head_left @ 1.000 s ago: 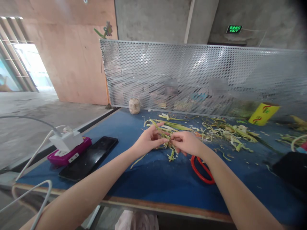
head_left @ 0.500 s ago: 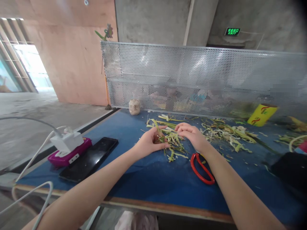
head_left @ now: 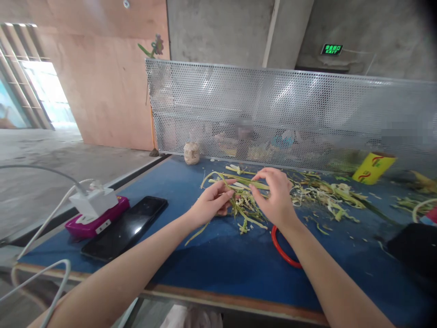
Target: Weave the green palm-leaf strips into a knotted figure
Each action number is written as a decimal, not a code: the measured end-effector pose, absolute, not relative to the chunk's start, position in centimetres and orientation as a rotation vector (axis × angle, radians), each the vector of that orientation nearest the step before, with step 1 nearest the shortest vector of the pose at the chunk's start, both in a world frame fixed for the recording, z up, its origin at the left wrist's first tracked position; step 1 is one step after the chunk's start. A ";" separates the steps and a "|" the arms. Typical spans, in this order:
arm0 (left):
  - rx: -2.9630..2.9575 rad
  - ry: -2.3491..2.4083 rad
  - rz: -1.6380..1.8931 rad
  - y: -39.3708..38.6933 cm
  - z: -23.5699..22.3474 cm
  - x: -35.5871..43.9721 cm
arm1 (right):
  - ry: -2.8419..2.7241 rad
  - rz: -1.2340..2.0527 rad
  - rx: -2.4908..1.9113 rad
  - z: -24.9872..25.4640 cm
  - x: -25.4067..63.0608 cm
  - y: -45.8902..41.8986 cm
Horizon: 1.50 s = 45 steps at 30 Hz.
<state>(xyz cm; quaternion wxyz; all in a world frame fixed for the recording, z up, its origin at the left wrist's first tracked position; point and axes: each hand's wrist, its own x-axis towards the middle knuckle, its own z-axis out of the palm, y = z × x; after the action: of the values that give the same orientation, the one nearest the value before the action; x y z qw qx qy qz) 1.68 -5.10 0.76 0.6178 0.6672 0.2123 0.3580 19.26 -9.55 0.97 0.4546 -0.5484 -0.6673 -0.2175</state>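
Note:
Over a pile of pale green plant scraps (head_left: 251,207), my left hand (head_left: 210,200) is closed, its thumb and fingers pinched on thin plant strips. One limp strip (head_left: 197,234) trails below that hand toward the table. To the right, my right hand (head_left: 277,198) is curved, with thumb and fingertips apart. A flat green leaf strip (head_left: 254,183) passes by its thumb; I cannot tell whether they touch. Under my right forearm, a red loop handle (head_left: 282,249) lies on the blue table, the rest of that tool hidden.
A black phone (head_left: 126,228) and a magenta power strip (head_left: 99,223) with a white plug lie left. A pale lump in plastic (head_left: 191,153) stands near the perforated metal screen (head_left: 205,100). More scraps (head_left: 327,193), a yellow cylinder (head_left: 373,167) and a dark object (head_left: 413,248) are right.
My right hand has lifted a little and opened its fingers. My left hand has shifted slightly left, with strips now hanging below it. The right forearm covers more of the red handle.

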 end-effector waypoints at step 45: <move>1.464 0.436 1.002 -4.7 0.8 1.6 | -1.869 0.801 -1.421 0.9 18.0 -9.9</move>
<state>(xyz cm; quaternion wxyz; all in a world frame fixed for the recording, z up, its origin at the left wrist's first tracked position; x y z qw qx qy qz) 1.58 -4.66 0.78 0.6110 0.6345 0.1888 0.4342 18.04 -9.90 0.88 0.3243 -0.5419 -0.7126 0.3055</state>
